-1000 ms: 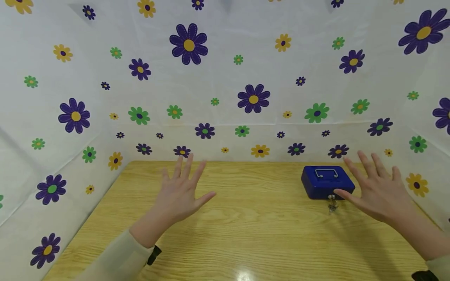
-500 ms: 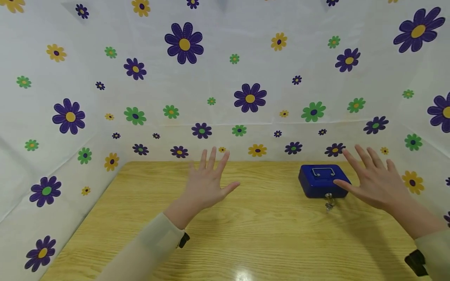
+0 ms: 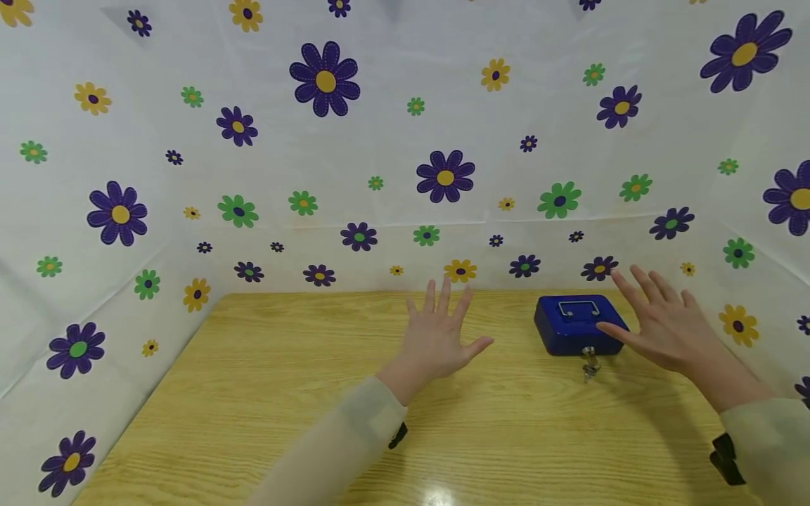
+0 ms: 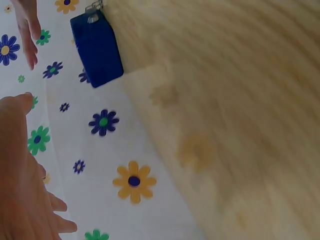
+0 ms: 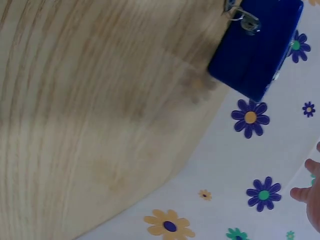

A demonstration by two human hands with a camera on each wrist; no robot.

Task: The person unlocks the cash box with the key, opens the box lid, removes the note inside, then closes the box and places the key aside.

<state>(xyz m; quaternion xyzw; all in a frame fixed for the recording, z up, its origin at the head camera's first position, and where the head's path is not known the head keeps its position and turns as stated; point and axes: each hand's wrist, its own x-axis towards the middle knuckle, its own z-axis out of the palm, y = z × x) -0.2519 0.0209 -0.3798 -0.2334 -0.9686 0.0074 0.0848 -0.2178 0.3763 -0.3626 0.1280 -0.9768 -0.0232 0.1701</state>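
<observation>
A blue metal cash box (image 3: 577, 327) with a folding wire handle on its lid stands at the back right of the table. Keys (image 3: 590, 365) hang from the lock on its front. My right hand (image 3: 666, 329) hovers over the box's right side, fingers spread, its thumb overlapping the box in the head view. Left of the box, my left hand (image 3: 436, 337) is held above the table with fingers spread and nothing in it. In the left wrist view the cash box (image 4: 97, 50) shows beyond that hand; the right wrist view shows its front with the lock (image 5: 250, 24).
The wood-grain table (image 3: 285, 393) ends at a white cloth (image 3: 380, 140) printed with purple, green and yellow flowers, which encloses the back and both sides. Dark straps (image 3: 728, 460) sit at the wrists.
My left hand has moved a good way to the right, towards the cash box. My right hand has shifted slightly left in view. The box stays in place.
</observation>
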